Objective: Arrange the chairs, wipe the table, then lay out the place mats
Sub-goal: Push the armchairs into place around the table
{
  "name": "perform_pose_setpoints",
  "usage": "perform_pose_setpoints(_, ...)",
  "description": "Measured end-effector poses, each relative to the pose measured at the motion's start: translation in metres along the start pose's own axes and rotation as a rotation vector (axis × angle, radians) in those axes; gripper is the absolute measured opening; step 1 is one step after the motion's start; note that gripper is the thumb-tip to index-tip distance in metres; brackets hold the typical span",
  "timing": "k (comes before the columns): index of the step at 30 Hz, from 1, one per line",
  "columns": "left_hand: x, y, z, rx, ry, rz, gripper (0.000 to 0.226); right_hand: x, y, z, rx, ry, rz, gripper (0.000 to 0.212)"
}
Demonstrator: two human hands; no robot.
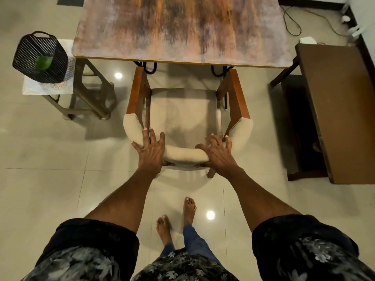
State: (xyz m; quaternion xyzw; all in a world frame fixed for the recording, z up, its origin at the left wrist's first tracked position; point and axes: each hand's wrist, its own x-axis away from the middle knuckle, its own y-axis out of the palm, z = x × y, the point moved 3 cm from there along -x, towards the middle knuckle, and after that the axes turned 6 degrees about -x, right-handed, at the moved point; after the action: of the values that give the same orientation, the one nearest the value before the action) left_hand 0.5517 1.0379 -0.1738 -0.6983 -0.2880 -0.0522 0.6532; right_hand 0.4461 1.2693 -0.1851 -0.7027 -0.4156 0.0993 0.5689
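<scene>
Both hands (151, 153) (218, 154) grip chair (183, 110) near table edge (182, 61).

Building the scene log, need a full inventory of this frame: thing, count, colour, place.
table: 1, mottled brown and grey top, top centre
chair: 1, cream padding, brown wooden arms, front tucked at the table's near edge
basket: 1, black slatted, on the stool, far left
green item: 1, inside the basket, kind unclear
stool: 1, tan, left of the chair
mat: 1, pale patterned, under the basket
bench: 1, dark brown, right
cables: dark, floor, top right
feet: 2, bare, bottom centre
left hand: 1, on chair backrest
right hand: 1, on chair backrest
</scene>
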Motion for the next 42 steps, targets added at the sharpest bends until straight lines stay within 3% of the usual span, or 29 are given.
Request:
perform_pose_setpoints(4,-0.006,-0.002,0.000,-0.023,-0.003,-0.007,0.113,-0.005,-0.003,0.002,0.034,-0.039,-0.023,0.069)
perform_pose_setpoints(8,-0.015,-0.004,0.002,-0.038,-0.032,-0.035,0.127,-0.016,-0.014,0.005,0.083,-0.041,-0.034,0.074)
perform_pose_setpoints(13,-0.015,-0.011,0.005,0.073,-0.123,0.055,0.128,-0.023,-0.027,0.007,0.026,0.029,-0.016,0.111)
perform_pose_setpoints(15,-0.003,-0.007,0.004,0.158,-0.141,0.067,0.135,-0.011,-0.022,0.014,-0.019,0.081,0.063,0.116)
perform_pose_setpoints(18,0.014,0.000,0.006,0.285,-0.185,0.095,0.144,0.023,-0.010,0.030,-0.095,0.231,0.291,0.114)
perform_pose_setpoints(20,0.017,-0.001,0.011,0.379,-0.238,0.086,0.148,0.038,-0.004,0.040,-0.197,0.339,0.346,0.109)
perform_pose_setpoints(24,0.003,-0.007,0.018,0.402,-0.259,0.032,0.149,0.027,-0.003,0.045,-0.351,0.374,0.250,0.100)
perform_pose_setpoints(29,-0.009,-0.008,0.013,0.477,-0.242,0.094,0.147,0.019,-0.007,0.042,-0.374,0.379,0.254,0.085)
perform_pose_setpoints(42,-0.031,-0.013,-0.012,0.369,-0.231,0.014,0.149,-0.003,-0.016,0.023,-0.341,0.445,0.163,0.085)
